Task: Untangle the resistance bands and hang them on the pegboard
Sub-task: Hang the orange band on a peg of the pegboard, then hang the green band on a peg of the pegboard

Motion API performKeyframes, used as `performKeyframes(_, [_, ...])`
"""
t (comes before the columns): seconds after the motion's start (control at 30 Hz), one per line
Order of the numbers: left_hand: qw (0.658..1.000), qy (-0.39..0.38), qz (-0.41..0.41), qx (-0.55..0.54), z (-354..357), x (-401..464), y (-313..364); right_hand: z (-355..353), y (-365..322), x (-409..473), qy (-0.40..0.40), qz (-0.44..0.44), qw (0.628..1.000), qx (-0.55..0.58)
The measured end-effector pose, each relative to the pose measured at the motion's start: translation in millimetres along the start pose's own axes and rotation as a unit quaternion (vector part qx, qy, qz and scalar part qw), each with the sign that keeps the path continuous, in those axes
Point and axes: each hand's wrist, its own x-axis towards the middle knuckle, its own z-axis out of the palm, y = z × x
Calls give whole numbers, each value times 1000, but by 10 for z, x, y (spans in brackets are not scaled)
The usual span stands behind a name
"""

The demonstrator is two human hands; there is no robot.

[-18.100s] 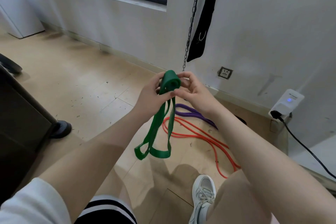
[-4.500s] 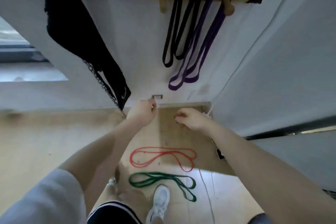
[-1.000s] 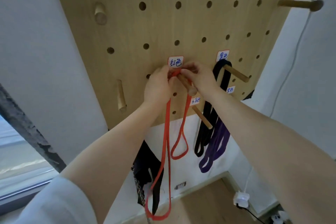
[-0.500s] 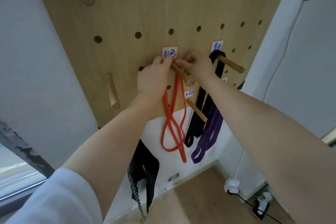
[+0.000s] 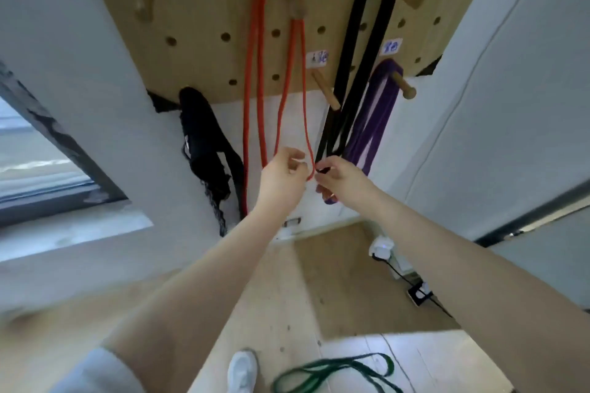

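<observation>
Up on its peg the red band [image 5: 255,80] hung limp and light; left hand [image 5: 281,174] and right hand [image 5: 340,177] pinched its low loop, best gripped there.

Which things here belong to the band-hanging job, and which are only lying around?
Job: pegboard, red band, black band, purple band, green band on the floor, left hand, right hand.

Not job: black strap, charger, window.
</observation>
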Motion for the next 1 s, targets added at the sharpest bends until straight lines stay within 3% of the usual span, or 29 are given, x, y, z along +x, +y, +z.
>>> performKeyframes(0.2, [970, -33, -234, 59, 497, -856, -1511, 423, 1229, -482, -159, 49, 979, -114])
performKeyframes(0.33, [944, -31, -321, 65, 715, -1316, -2310, 826, 1997, -681, -222, 114, 959, -135])
performKeyframes(0.47, [927, -26, -370, 64, 931, -1547, -3094, 1337, 2833, -756, -264, 165, 935, -172])
performKeyframes(0.6, [913, -13, -404, 52, 1243, -1668, -4097, 2027, 3880, -639, -270, 167, 903, -291])
performKeyframes(0.8, [906, -16, -417, 74, 1702, -1730, -6002, 3329, 5507, -389, -284, 121, 887, -343])
performKeyframes(1.0, [894, -1, -436, 101, 1965, -2062, -7669, 4503, 6781, -329, -340, 29, 809, -478])
